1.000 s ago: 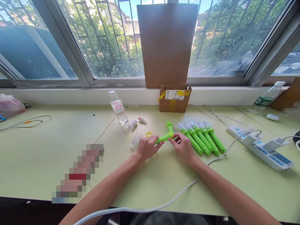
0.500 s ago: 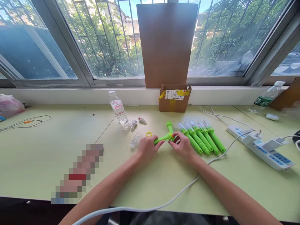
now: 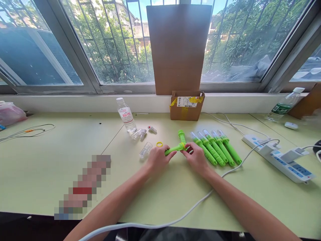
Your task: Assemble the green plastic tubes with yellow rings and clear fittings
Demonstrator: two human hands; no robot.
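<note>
My left hand (image 3: 158,158) is closed around a green plastic tube (image 3: 173,149), which lies nearly level and points right. A yellow ring (image 3: 183,145) sits at the tube's right end, where the fingertips of my right hand (image 3: 195,156) are pinched together. Just behind that end lies another green tube (image 3: 181,135), apparently without a clear cap. A loose yellow ring (image 3: 159,144) rests beyond my left hand, with a clear plastic cap (image 3: 145,150) to its left. Right of my right hand, several green tubes with clear caps (image 3: 213,147) lie in a slanted row.
A water bottle (image 3: 126,115) stands at the back left, beside small clear parts (image 3: 139,134) and a red-tipped piece (image 3: 152,129). Behind is a cardboard box (image 3: 187,112). A power strip (image 3: 278,159) lies right; a white cable (image 3: 193,208) crosses the table in front.
Both hands keep almost the same place and grip. My right fingers shift very slightly at the ringed end of the tube.
</note>
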